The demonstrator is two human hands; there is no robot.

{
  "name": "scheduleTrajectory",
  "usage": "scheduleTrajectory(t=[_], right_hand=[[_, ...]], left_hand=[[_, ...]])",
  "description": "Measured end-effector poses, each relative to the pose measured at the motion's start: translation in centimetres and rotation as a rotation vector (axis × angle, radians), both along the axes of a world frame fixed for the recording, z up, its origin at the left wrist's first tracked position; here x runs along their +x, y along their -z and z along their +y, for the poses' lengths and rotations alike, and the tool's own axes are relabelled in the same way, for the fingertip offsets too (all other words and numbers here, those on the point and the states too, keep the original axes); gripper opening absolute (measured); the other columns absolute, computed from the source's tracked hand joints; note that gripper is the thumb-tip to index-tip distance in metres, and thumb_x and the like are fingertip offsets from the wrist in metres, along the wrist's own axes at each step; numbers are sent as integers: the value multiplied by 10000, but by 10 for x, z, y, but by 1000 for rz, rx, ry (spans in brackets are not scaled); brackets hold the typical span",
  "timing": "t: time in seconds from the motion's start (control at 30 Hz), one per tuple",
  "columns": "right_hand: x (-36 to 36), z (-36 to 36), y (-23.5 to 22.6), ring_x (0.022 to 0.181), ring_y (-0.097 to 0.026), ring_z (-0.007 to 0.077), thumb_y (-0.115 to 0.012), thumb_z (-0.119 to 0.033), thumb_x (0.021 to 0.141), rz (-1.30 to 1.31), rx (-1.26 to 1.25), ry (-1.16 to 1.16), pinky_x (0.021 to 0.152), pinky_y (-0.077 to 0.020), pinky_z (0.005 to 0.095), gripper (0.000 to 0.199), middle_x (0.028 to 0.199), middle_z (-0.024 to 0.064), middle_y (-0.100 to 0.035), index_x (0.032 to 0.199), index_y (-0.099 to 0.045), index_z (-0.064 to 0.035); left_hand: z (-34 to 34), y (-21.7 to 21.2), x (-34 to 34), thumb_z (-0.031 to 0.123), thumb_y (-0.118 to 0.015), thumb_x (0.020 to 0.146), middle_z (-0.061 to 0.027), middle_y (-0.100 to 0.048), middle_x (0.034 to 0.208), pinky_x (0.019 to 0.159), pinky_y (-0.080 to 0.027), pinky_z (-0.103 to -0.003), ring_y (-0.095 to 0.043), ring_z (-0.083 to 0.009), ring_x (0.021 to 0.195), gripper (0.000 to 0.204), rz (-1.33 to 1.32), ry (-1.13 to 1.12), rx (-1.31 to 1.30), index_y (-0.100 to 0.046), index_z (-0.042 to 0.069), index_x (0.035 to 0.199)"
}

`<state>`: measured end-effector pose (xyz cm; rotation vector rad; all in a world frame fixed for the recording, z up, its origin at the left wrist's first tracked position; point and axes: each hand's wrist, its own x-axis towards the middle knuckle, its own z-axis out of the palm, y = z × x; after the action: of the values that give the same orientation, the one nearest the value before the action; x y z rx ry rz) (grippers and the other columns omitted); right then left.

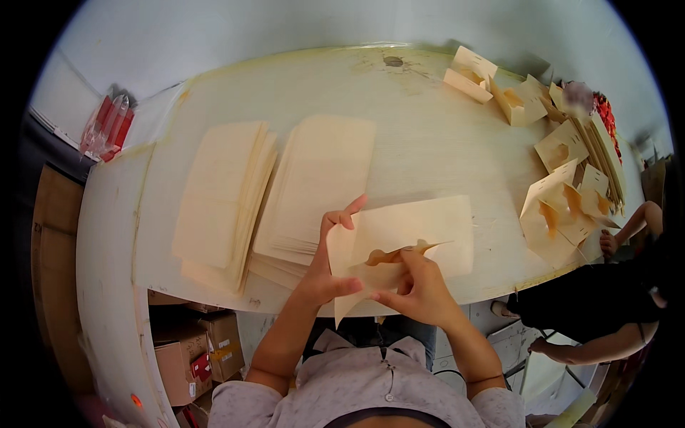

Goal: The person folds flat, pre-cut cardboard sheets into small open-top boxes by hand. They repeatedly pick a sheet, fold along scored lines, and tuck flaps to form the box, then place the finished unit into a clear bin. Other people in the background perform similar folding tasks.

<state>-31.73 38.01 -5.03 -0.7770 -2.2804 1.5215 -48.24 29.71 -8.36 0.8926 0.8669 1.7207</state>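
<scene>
A cream card sheet (378,230) with a wavy die-cut opening is between my two hands, close to the table's front edge. My left hand (322,267) grips its left end, thumb in front and fingers spread behind the edge. With thumb and fingertips, my right hand (422,289) pinches the cut flap at the opening. The flap stands partly bent up from the sheet. Two stacks of flat cream card sheets, a left one (217,192) and a right one (317,185), lie to the left of my hands.
Folded cream card pieces (549,207) are heaped on the table's right side, beside another person's hand (609,244). Red packages in clear plastic (108,128) sit at the far left. Cardboard boxes (184,357) fill a space under the table (421,157).
</scene>
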Motion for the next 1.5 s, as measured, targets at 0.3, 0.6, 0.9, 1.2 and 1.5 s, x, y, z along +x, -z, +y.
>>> scheduleTrajectory(t=[0.3,0.6,0.9,1.2,1.5], right_hand=[[-9,-10,24,630,-596,90,-780,-61,676,46,45,-94,533,-483,202,601,911,90,-592,1196,-495,38],[-22,-35,51,657,-637,235,-740,-89,693,100,-121,-17,573,-509,313,573,927,148,-615,1175,-442,-5],[-17,-39,64,583,-616,260,-697,-108,695,21,244,-31,519,-484,343,505,779,108,-626,1128,-448,-40],[-13,-48,61,541,-587,243,-699,-199,684,23,686,47,482,-473,332,390,811,98,-604,1035,-596,-64],[-7,-47,58,508,-573,223,-655,-155,660,-47,730,22,449,-449,301,388,788,82,-585,1036,-607,-73]], left_hand=[[2,-3,3,294,-672,783,-170,-227,1432,1002,-335,-410,-326,-266,1262,549,-390,-15,-68,-325,144,1180],[11,3,9,217,-708,757,-128,-391,1210,910,-404,-330,-419,-171,1099,637,158,-144,-363,-311,67,1231],[7,30,10,223,-733,707,-155,-392,1304,968,-364,-353,-411,-222,1156,711,206,-77,-268,-291,125,1255],[-12,50,16,182,-767,650,-201,-312,1398,976,-357,-369,-380,-244,1205,784,25,-11,136,-271,160,1256],[-15,44,32,154,-814,606,-125,-401,1235,941,-376,-360,-421,-220,1137,916,321,-193,3,-242,93,1318]])
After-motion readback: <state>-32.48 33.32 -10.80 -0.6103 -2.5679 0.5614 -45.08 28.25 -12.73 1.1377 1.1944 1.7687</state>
